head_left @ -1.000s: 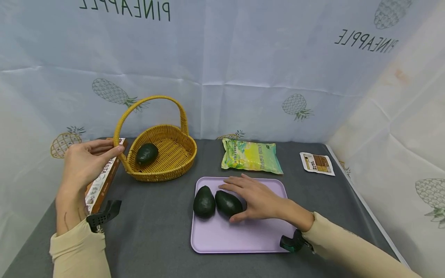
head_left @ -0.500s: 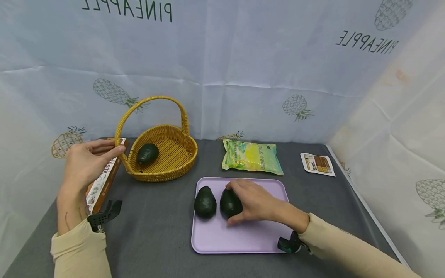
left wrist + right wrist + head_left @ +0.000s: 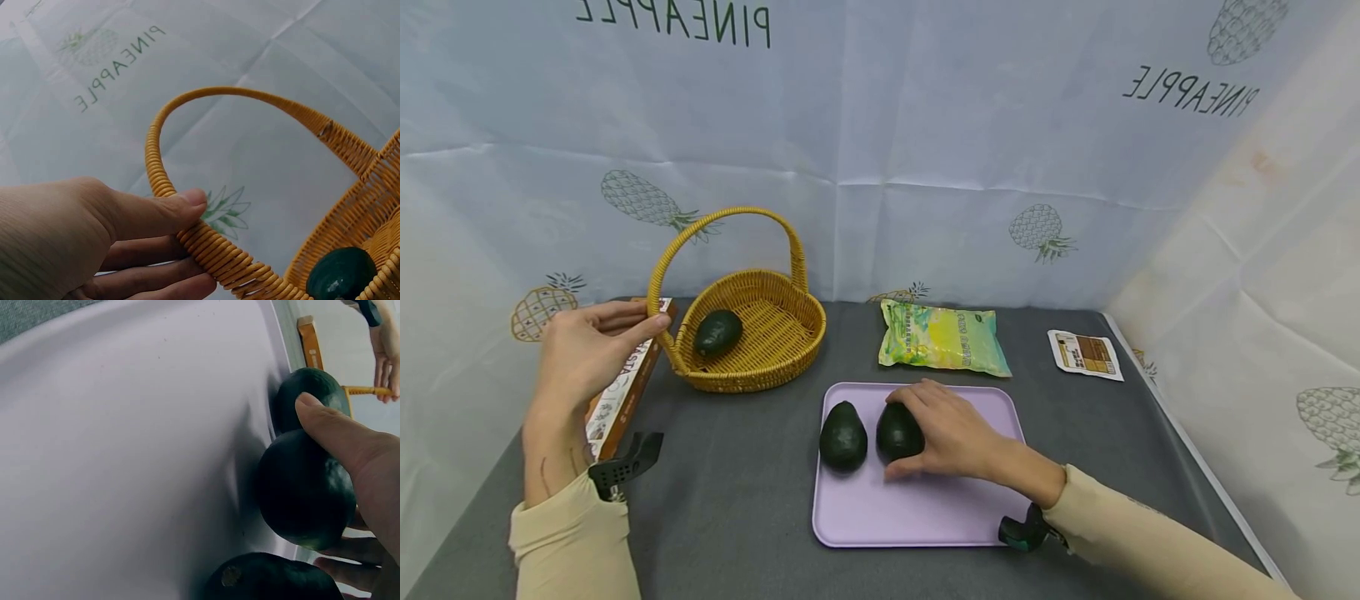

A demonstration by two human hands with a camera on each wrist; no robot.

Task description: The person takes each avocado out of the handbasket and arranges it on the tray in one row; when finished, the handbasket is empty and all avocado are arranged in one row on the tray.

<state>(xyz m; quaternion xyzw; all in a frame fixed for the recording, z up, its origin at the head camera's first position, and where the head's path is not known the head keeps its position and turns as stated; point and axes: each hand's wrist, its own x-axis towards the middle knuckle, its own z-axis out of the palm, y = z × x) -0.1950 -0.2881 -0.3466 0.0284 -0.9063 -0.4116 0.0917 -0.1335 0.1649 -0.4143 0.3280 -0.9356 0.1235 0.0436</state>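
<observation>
My left hand pinches the left side of the yellow wicker basket's handle between thumb and fingers. The basket rests on the table with an avocado inside. My right hand reaches over the lilac tray, its thumb and fingers curled around a dark green avocado. Left of it, a second avocado lies on the tray, apart from the held one in the head view. Another avocado appears low in the right wrist view; my right hand hides it in the head view.
Behind the tray lies a green-yellow packet. A small white-and-brown sachet is at the far right. A long brown-and-white box lies beside my left wrist. A pineapple-print cloth hangs behind the dark grey table.
My right hand has closed in around the avocado, which has turned more upright and shifted slightly right. My left hand keeps its place on the basket handle.
</observation>
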